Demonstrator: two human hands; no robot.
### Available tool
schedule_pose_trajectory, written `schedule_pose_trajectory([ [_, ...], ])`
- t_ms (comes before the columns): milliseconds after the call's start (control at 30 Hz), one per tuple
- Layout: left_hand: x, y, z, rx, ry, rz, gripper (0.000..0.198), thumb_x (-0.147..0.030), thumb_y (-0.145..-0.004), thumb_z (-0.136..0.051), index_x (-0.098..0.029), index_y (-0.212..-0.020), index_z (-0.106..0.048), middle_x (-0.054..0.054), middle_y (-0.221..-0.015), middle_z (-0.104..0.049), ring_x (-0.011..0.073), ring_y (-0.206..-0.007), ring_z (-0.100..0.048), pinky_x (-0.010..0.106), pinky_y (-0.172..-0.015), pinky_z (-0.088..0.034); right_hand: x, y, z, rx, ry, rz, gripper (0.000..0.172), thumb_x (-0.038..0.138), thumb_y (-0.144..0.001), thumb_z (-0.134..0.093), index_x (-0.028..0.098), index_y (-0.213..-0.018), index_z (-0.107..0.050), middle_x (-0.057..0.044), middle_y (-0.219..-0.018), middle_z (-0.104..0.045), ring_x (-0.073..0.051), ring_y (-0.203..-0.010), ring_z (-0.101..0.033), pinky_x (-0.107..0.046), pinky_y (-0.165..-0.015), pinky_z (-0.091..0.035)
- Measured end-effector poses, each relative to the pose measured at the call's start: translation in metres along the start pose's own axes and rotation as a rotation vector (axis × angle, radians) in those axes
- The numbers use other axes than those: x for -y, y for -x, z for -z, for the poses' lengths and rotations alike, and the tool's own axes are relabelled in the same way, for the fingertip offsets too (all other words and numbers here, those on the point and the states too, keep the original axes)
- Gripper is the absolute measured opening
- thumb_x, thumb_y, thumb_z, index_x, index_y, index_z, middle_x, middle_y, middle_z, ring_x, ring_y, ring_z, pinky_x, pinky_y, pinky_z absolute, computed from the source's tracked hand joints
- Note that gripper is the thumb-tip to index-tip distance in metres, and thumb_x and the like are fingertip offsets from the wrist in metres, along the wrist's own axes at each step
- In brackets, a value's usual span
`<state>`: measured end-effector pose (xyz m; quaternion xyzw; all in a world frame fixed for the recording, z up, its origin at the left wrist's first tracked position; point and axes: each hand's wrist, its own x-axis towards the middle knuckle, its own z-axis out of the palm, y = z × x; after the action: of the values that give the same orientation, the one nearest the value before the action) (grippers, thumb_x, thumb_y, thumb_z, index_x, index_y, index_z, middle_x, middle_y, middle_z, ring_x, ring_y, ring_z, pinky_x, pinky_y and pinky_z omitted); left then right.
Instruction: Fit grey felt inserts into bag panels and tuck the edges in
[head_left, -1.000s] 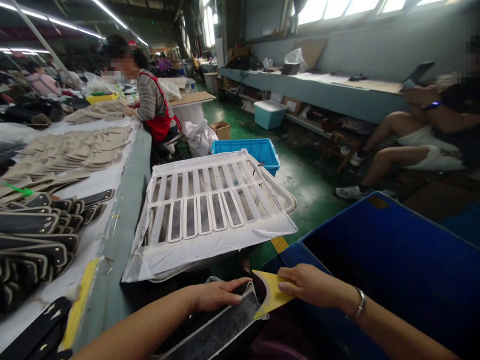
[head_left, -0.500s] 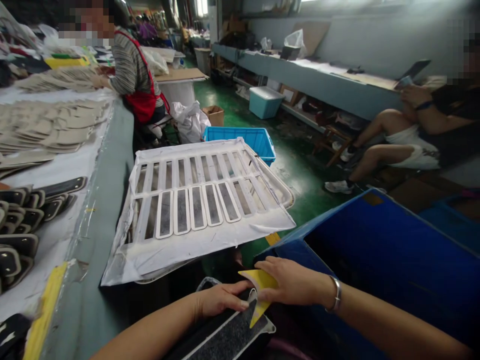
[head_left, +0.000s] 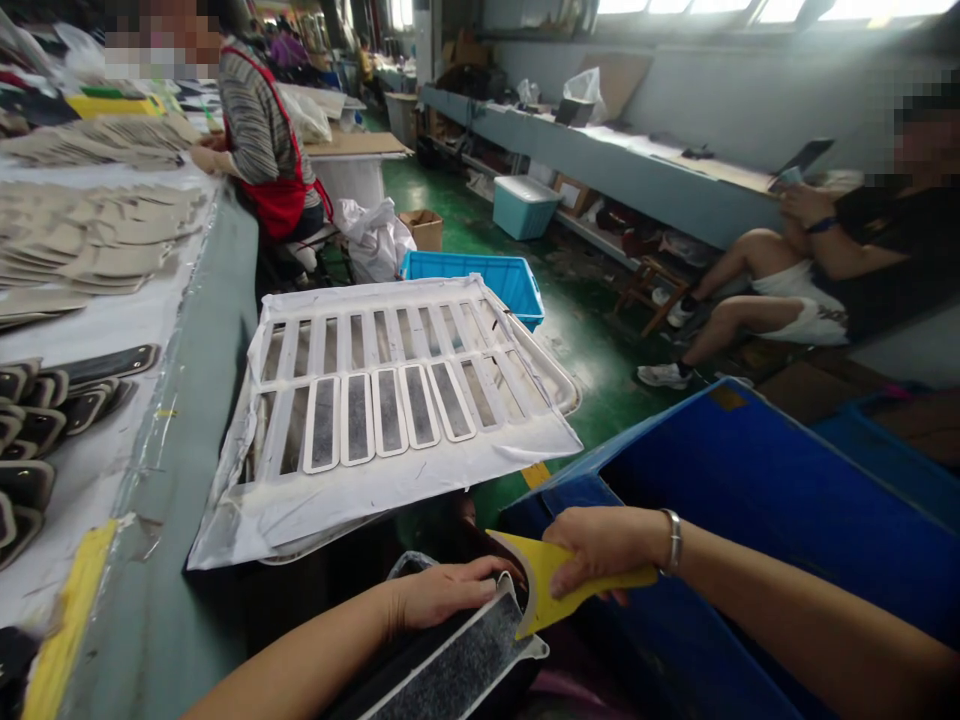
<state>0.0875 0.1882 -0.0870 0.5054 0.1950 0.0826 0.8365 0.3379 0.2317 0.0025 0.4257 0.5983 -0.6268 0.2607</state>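
On my lap, at the bottom, lies a long dark grey strip (head_left: 457, 665) with a raised pale rim; its near end runs out of view. My left hand (head_left: 442, 592) grips the strip's far end, fingers over the edge. A flat yellow scraper (head_left: 544, 580) with a pale curved edge is held in my right hand (head_left: 600, 545). The scraper's lower corner is beside the strip's far right edge; whether it touches is unclear. Ahead, a white cloth-covered rack (head_left: 352, 500) carries several similar rimmed strips (head_left: 390, 412) in a row.
A large blue bin (head_left: 675, 590) stands close on my right. Left is a table (head_left: 150, 500) with stacked dark pieces (head_left: 45, 400) and beige pieces (head_left: 112, 230). A co-worker in a red apron (head_left: 281, 200) sits there. Another person (head_left: 840, 250) sits at right. Behind the rack is a light-blue crate (head_left: 480, 280).
My right hand and the yellow scraper have moved right, from over the strip to its edge. The scraper looks flatter now. My left hand stays at the strip's end; the view has shifted slightly.
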Motion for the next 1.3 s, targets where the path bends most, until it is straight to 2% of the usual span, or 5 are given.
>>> schedule_pose_trajectory([
  [200,0.005,0.002,0.006,-0.065,-0.221,0.046,0.068,-0.065,-0.087,-0.010,-0.028,-0.138,-0.033,-0.001,-0.136,-0.044,0.0229,-0.130,-0.032,0.034,-0.110,-0.012,0.026,-0.025,-0.004,-0.302,0.690,0.148,0.040,0.049,-0.085,-0.047,0.014,-0.097,-0.060,-0.009,-0.074,-0.065,-0.017,-0.057,-0.058,-0.025,-0.045,-0.033],
  [433,0.018,-0.008,-0.001,0.054,0.471,-0.052,0.092,-0.075,-0.079,-0.006,-0.012,-0.133,-0.044,0.011,-0.129,-0.051,0.0289,-0.127,-0.036,0.042,-0.109,-0.014,0.028,-0.064,-0.027,-0.752,0.818,0.117,0.052,0.039,-0.096,-0.022,0.017,-0.073,-0.063,-0.006,-0.072,-0.065,-0.020,-0.066,-0.062,-0.028,-0.056,-0.032],
  [633,0.022,-0.006,-0.006,0.035,0.701,0.071,0.088,-0.075,-0.080,-0.011,-0.012,-0.121,-0.056,0.012,-0.115,-0.061,0.0301,-0.117,-0.048,0.044,-0.106,-0.019,0.032,-0.069,-0.022,-0.698,0.950,0.304,0.050,0.037,-0.096,-0.025,0.016,-0.071,-0.063,-0.005,-0.068,-0.065,-0.016,-0.061,-0.059,-0.028,-0.054,-0.027],
  [833,0.027,-0.012,-0.012,-0.089,0.700,-0.008,0.063,-0.059,-0.082,-0.046,-0.011,-0.122,-0.054,0.011,-0.112,-0.063,0.0283,-0.117,-0.048,0.041,-0.107,-0.024,0.026,-0.068,-0.022,-0.662,1.004,0.398,0.050,0.037,-0.096,-0.025,0.015,-0.071,-0.063,-0.006,-0.067,-0.064,-0.016,-0.059,-0.058,-0.028,-0.053,-0.026],
  [1300,0.024,-0.013,-0.018,-0.117,0.696,0.030,0.049,-0.044,-0.089,-0.042,-0.008,-0.117,-0.058,0.011,-0.109,-0.064,0.0273,-0.113,-0.052,0.044,-0.106,-0.027,0.011,-0.064,-0.037,-0.753,0.941,0.398,0.046,0.033,-0.095,-0.027,0.016,-0.068,-0.060,-0.005,-0.065,-0.064,-0.016,-0.057,-0.056,-0.027,-0.053,-0.026],
])
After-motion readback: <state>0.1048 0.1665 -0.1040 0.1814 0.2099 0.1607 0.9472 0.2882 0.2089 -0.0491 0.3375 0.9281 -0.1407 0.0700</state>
